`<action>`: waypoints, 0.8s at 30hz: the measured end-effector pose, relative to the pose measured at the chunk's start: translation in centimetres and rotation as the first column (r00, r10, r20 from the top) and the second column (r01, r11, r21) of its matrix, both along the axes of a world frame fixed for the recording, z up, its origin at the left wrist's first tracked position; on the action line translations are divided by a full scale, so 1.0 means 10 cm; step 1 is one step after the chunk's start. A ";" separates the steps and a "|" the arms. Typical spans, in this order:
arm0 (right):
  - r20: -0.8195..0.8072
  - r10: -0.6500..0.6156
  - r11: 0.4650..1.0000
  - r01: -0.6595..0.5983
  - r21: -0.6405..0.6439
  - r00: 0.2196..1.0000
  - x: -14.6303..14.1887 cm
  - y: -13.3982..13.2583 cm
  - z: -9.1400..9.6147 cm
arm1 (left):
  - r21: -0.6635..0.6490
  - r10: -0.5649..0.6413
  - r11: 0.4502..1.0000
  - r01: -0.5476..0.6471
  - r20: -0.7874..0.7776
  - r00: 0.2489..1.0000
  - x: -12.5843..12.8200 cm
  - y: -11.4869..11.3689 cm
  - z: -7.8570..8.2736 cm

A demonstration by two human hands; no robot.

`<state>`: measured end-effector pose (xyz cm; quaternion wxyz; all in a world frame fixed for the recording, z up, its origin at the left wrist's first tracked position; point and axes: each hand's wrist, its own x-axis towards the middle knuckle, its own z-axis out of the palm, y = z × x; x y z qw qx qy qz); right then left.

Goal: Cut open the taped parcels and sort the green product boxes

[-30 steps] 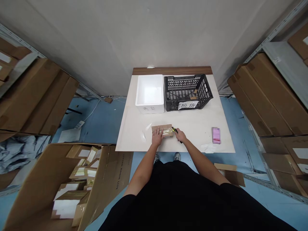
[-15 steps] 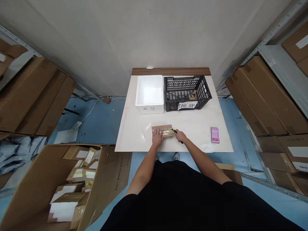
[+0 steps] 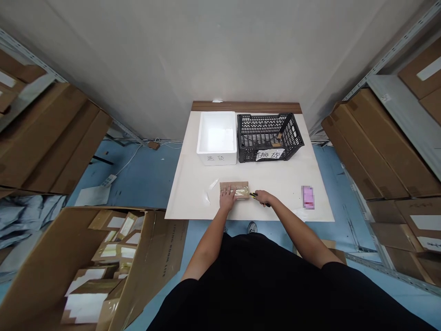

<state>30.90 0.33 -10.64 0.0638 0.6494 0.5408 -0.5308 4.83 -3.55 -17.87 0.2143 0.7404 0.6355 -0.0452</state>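
A small brown cardboard box [image 3: 243, 185] bound with clear tape lies near the front of the table. My left hand [image 3: 227, 199] rests on its left part, palm down with the fingers spread. Just off the box's right end, my right hand [image 3: 264, 196] is closed around a yellow and black utility knife [image 3: 253, 195]. The knife's tip points left at the box, with a small gap between them. Scraps of white, glossy material [image 3: 207, 197] lie left of the box.
A white foam box [image 3: 217, 158] and a black plastic crate [image 3: 243, 154] stand at the back of the table [image 3: 186, 202]. At the right lies a pink blurred item [image 3: 308, 197]. A large carton [image 3: 151, 257] of parcels sits at lower left; shelves of cartons [image 3: 389, 147] flank both sides.
My right hand has drawn the knife to the right, away from the box's end. The left hand stays on the box. The view has shifted slightly.
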 end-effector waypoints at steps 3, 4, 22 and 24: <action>-0.051 -0.077 0.996 0.080 0.047 0.996 0.08 -0.04 -0.02 | 0.000 -0.001 1.000 0.001 0.008 1.000 0.00 0.00 0.00; -0.058 -0.109 0.991 0.113 0.069 0.992 0.07 -0.05 -0.03 | -0.002 -0.001 1.000 0.001 0.014 1.000 0.00 0.00 0.00; -0.224 -0.221 0.974 0.227 -0.001 0.949 -0.09 -0.26 -0.06 | 0.004 0.001 1.000 -0.001 0.013 1.000 -0.01 0.00 -0.02; -0.218 -0.201 0.979 0.204 -0.009 0.955 -0.04 -0.26 -0.04 | -0.007 -0.013 1.000 0.013 0.010 1.000 -0.02 0.00 -0.01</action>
